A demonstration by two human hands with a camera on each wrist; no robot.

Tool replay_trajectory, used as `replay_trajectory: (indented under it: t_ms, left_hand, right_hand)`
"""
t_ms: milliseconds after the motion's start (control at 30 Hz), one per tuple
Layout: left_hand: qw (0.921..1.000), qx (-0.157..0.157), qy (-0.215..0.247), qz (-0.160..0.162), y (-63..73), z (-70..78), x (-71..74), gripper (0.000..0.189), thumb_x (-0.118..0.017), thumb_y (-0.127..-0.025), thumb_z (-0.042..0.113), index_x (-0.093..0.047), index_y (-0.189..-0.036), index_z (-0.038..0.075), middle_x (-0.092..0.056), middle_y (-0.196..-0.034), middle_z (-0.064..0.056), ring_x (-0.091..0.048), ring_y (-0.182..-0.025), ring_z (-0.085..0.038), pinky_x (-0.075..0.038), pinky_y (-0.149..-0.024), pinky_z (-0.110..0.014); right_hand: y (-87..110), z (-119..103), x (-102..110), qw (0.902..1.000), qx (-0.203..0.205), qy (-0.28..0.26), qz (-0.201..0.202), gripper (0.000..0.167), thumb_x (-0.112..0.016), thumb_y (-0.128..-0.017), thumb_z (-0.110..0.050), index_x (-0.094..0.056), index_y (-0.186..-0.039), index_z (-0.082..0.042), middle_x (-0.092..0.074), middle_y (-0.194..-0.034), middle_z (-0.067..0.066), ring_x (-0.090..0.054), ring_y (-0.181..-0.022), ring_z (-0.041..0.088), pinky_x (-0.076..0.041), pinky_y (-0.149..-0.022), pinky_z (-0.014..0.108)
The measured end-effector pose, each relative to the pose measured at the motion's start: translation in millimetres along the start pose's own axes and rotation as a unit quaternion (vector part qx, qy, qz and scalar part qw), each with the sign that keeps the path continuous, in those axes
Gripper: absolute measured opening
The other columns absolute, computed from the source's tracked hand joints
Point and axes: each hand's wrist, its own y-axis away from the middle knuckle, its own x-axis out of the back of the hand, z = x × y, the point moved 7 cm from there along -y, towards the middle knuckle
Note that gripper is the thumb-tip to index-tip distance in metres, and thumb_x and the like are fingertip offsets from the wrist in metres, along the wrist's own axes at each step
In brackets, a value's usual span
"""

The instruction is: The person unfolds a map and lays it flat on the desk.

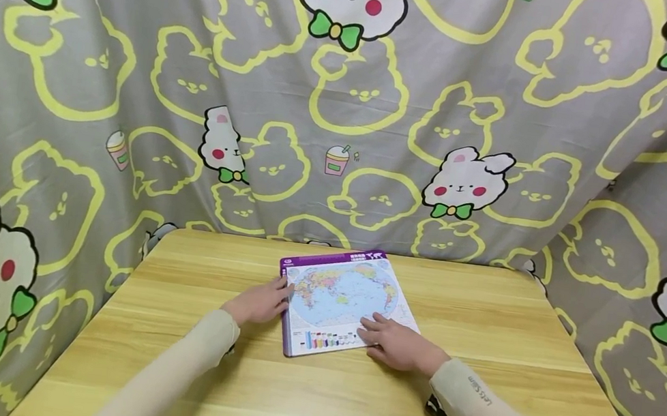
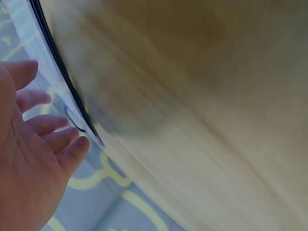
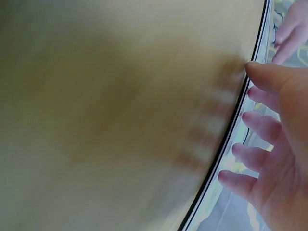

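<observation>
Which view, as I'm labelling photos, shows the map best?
Head: it shows the map face-up, though the right hand covers one corner. Both wrist views show only a narrow, slanted strip of it.

Left side: Bare yellow wood-grain tabletop (image 1: 178,273) offered passage between the left hand (image 1: 261,301) and the left table edge.
Right side: Another bare stretch lay open from the right hand (image 1: 403,346) to the right table edge.
Far side: A grey cloth curtain with yellow animal outlines (image 1: 371,150) rose just behind the table, barring the way; the rectangular purple-bordered world map (image 1: 342,298) reached close to it.
Map edges: The left hand obstructed the left edge, the right hand the near edge's right part.
Map top: Its far and middle parts were reachable from above.
Near side: A cream left sleeve (image 1: 180,362) and cream right sleeve (image 1: 495,412) flanked a bare wooden gap.
</observation>
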Motion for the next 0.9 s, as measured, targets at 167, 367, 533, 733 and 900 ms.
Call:
replay_trajectory:
  t_ms: [167, 367, 533, 733, 900]
  left_hand:
    - [0.9996, 0.028, 0.011, 0.000, -14.2, -17.7, 3.2, 0.049, -0.042, -0.101, 0.025, -0.036, -0.144, 0.001, -0.025, -0.149, -0.026, -0.024, -0.137, -0.039, -0.025, -0.110, -0.048]
    - [0.9981, 0.052, 0.022, -0.023, -25.7, -27.7, 5.8, 0.049, -0.038, -0.103, 0.025, -0.033, -0.147, 0.004, -0.018, -0.151, -0.026, -0.019, -0.139, -0.040, -0.022, -0.110, -0.049]
    - [0.9966, 0.062, 0.037, -0.039, -31.6, -31.5, 8.1, 0.051, -0.037, -0.103, 0.026, -0.030, -0.147, 0.002, -0.015, -0.152, -0.026, -0.017, -0.139, -0.040, -0.021, -0.111, -0.048]
    - [0.9962, 0.059, 0.042, -0.047, -36.2, -31.9, 4.7, 0.051, -0.037, -0.102, 0.024, -0.029, -0.147, 0.000, -0.017, -0.152, -0.026, -0.017, -0.139, -0.040, -0.020, -0.112, -0.047]
    - [0.9955, 0.062, 0.039, -0.061, -36.9, -30.1, -0.1, 0.051, -0.038, -0.102, 0.024, -0.030, -0.146, -0.002, -0.020, -0.151, -0.025, -0.018, -0.139, -0.040, -0.020, -0.112, -0.046]
  right_hand:
    - [-6.7, -15.2, -1.7, 0.9999, 0.005, 0.001, -0.011, 0.043, -0.053, -0.097, -0.024, -0.051, -0.137, -0.009, -0.042, -0.144, 0.015, -0.035, -0.131, 0.043, -0.033, -0.104, 0.052]
    - [-13.1, -26.8, -1.7, 0.9996, 0.023, 0.018, -0.008, 0.041, -0.052, -0.098, -0.024, -0.051, -0.138, -0.013, -0.042, -0.144, 0.012, -0.036, -0.132, 0.039, -0.034, -0.104, 0.049]
    - [-15.4, -28.7, -3.2, 0.9996, 0.017, 0.012, -0.020, 0.040, -0.052, -0.098, -0.023, -0.052, -0.138, -0.015, -0.042, -0.145, 0.009, -0.035, -0.133, 0.036, -0.034, -0.105, 0.048]
    - [-16.3, -30.2, -5.2, 0.9995, 0.012, 0.016, -0.025, 0.040, -0.051, -0.099, -0.023, -0.052, -0.138, -0.017, -0.042, -0.145, 0.008, -0.036, -0.133, 0.034, -0.034, -0.105, 0.047]
    - [-18.2, -28.5, -3.8, 0.9996, 0.021, 0.018, -0.007, 0.036, -0.050, -0.099, -0.018, -0.055, -0.134, -0.018, -0.046, -0.142, 0.008, -0.039, -0.131, 0.035, -0.036, -0.103, 0.047]
